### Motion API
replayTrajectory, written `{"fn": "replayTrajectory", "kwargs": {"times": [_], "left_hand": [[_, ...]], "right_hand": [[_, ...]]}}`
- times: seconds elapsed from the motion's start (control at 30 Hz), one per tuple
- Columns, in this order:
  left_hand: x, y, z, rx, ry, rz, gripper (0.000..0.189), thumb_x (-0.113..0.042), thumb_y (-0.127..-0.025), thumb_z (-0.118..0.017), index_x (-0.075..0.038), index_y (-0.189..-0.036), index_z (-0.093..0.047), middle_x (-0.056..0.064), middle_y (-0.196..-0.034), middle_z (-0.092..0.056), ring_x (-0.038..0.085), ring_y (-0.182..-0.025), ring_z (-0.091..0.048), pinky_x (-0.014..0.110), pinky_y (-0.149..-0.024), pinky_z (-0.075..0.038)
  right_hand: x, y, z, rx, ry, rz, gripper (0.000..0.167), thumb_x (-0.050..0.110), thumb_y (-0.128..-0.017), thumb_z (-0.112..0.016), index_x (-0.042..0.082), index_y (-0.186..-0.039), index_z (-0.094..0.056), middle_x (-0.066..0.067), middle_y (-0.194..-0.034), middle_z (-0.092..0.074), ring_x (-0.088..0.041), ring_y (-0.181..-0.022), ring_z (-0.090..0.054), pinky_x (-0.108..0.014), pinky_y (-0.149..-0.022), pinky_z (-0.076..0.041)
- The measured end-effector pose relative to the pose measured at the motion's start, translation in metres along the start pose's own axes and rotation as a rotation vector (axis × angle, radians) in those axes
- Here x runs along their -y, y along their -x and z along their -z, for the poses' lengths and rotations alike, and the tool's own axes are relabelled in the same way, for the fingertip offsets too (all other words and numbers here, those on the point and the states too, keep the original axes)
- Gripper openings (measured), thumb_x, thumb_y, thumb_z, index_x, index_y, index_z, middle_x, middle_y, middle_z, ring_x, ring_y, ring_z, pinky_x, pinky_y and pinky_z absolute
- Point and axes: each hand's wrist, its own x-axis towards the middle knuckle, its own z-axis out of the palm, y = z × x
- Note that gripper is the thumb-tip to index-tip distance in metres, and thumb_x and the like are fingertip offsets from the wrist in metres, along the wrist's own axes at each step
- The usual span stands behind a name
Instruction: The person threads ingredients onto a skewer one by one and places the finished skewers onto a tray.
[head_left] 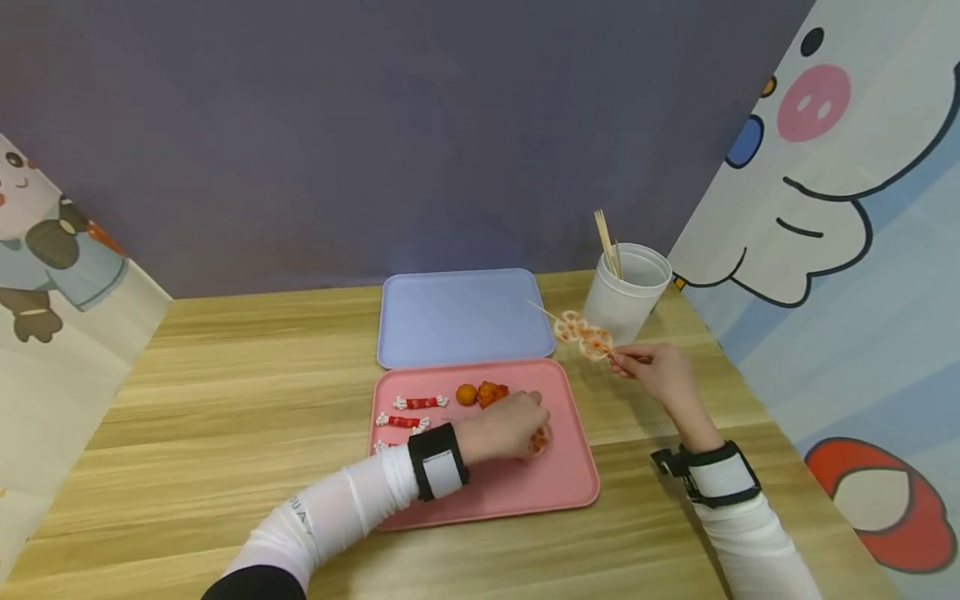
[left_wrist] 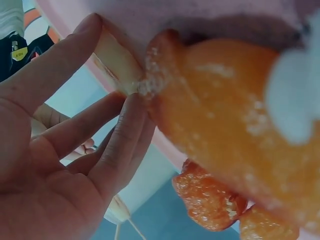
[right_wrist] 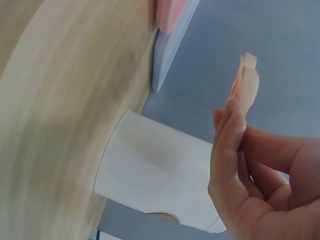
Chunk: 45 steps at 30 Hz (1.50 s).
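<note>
My right hand point(head_left: 660, 371) pinches a bamboo skewer point(head_left: 546, 311) low down, its bare tip pointing up and left. Lotus root slices point(head_left: 596, 342) are threaded on it, close above the fingertips. In the right wrist view these threaded slices point(right_wrist: 245, 82) show edge-on. My left hand point(head_left: 504, 427) reaches over the pink tray point(head_left: 551, 487) and pinches another lotus root slice point(head_left: 538, 440). The left wrist view has this slice point(left_wrist: 117, 57) between thumb and fingertips, right beside a glossy orange-brown piece point(left_wrist: 215, 100). On the tray, the hand and forearm hide some food.
Red candy-shaped pieces with white ends point(head_left: 420, 402) lie at the tray's left. An orange ball point(head_left: 466, 394) and a reddish chunk point(head_left: 491, 392) are near its far side. Behind stands a blue tray point(head_left: 465, 317). A white cup point(head_left: 622, 304) holds several skewers point(head_left: 604, 237).
</note>
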Motion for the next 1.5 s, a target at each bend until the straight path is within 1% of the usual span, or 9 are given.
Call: {"fn": "replayTrajectory", "kwargs": {"times": [0.17,0.37,0.7,0.93,1.03,1.13,1.3,1.4,1.5], "left_hand": [[0.005,0.000,0.002,-0.022,0.059,0.002,0.028,-0.017,-0.069,-0.079,-0.011,-0.094,-0.067,0.000,-0.087,-0.055,0.008,-0.074,-0.051,0.016,-0.063,-0.043],[0.012,0.007,0.003,-0.096,0.204,0.030,0.045,-0.029,-0.071,-0.079,-0.011,-0.110,-0.064,0.002,-0.096,-0.054,0.008,-0.075,-0.050,0.016,-0.060,-0.043],[0.033,0.019,0.017,-0.281,0.533,0.164,0.043,-0.035,-0.078,-0.074,-0.010,-0.110,-0.060,0.002,-0.094,-0.062,0.015,-0.083,-0.057,0.025,-0.067,-0.047],[0.045,0.027,0.022,-0.329,0.719,0.266,0.028,-0.043,-0.081,-0.070,-0.023,-0.096,-0.060,-0.001,-0.089,-0.062,0.016,-0.080,-0.058,0.029,-0.065,-0.048],[0.051,0.029,0.024,-0.352,0.789,0.308,0.031,-0.045,-0.081,-0.070,-0.023,-0.100,-0.059,0.001,-0.087,-0.061,0.016,-0.074,-0.056,0.028,-0.060,-0.046],[0.056,0.029,0.025,-0.367,0.933,0.326,0.033,-0.041,-0.082,-0.071,-0.020,-0.106,-0.064,0.003,-0.087,-0.061,0.015,-0.070,-0.053,0.027,-0.058,-0.045],[0.062,0.030,0.022,-0.380,1.317,0.386,0.025,-0.028,-0.080,-0.076,-0.012,-0.096,-0.066,-0.002,-0.074,-0.059,0.014,-0.054,-0.038,0.029,-0.050,-0.032],[0.066,0.031,0.019,-0.408,1.468,0.413,0.023,-0.026,-0.082,-0.075,-0.011,-0.095,-0.064,-0.003,-0.065,-0.055,0.013,-0.048,-0.030,0.028,-0.048,-0.025],[0.069,0.033,0.018,-0.458,1.591,0.422,0.022,-0.023,-0.084,-0.072,-0.009,-0.099,-0.063,-0.002,-0.069,-0.058,0.010,-0.049,-0.035,0.024,-0.047,-0.026]], "right_hand": [[0.006,-0.005,0.000,-0.004,-0.019,0.000,0.028,0.005,-0.093,-0.057,-0.013,-0.113,-0.062,-0.025,-0.096,-0.069,0.007,-0.067,-0.064,-0.024,-0.070,-0.057],[0.010,-0.005,-0.002,-0.014,-0.048,0.021,0.026,0.003,-0.092,-0.057,-0.015,-0.111,-0.062,-0.029,-0.096,-0.068,0.007,-0.067,-0.064,-0.026,-0.071,-0.057],[0.013,-0.002,-0.003,-0.005,-0.096,0.015,0.027,0.002,-0.092,-0.057,-0.016,-0.112,-0.061,-0.029,-0.097,-0.068,0.006,-0.067,-0.064,-0.020,-0.069,-0.056],[0.016,0.001,-0.003,-0.014,-0.096,0.021,0.028,0.004,-0.092,-0.058,-0.016,-0.112,-0.061,-0.028,-0.095,-0.069,0.005,-0.067,-0.064,-0.017,-0.067,-0.055],[0.017,0.001,-0.003,-0.014,-0.088,0.029,0.028,0.005,-0.092,-0.058,-0.016,-0.112,-0.062,-0.028,-0.094,-0.069,0.006,-0.067,-0.064,-0.020,-0.068,-0.056],[0.018,0.001,-0.003,-0.014,-0.086,0.036,0.028,0.005,-0.092,-0.059,-0.016,-0.111,-0.062,-0.027,-0.093,-0.069,0.006,-0.067,-0.064,-0.023,-0.069,-0.057],[0.021,0.002,-0.005,-0.016,-0.081,0.032,0.028,0.006,-0.092,-0.059,-0.015,-0.110,-0.062,-0.027,-0.093,-0.069,0.003,-0.067,-0.066,-0.021,-0.068,-0.057],[0.022,0.002,-0.006,-0.013,-0.079,0.025,0.028,0.006,-0.092,-0.059,-0.015,-0.111,-0.062,-0.026,-0.093,-0.070,0.001,-0.068,-0.067,-0.017,-0.066,-0.055],[0.023,0.002,-0.008,-0.006,-0.089,0.024,0.028,0.005,-0.092,-0.059,-0.015,-0.111,-0.062,-0.026,-0.092,-0.070,0.000,-0.069,-0.067,-0.016,-0.065,-0.055]]}}
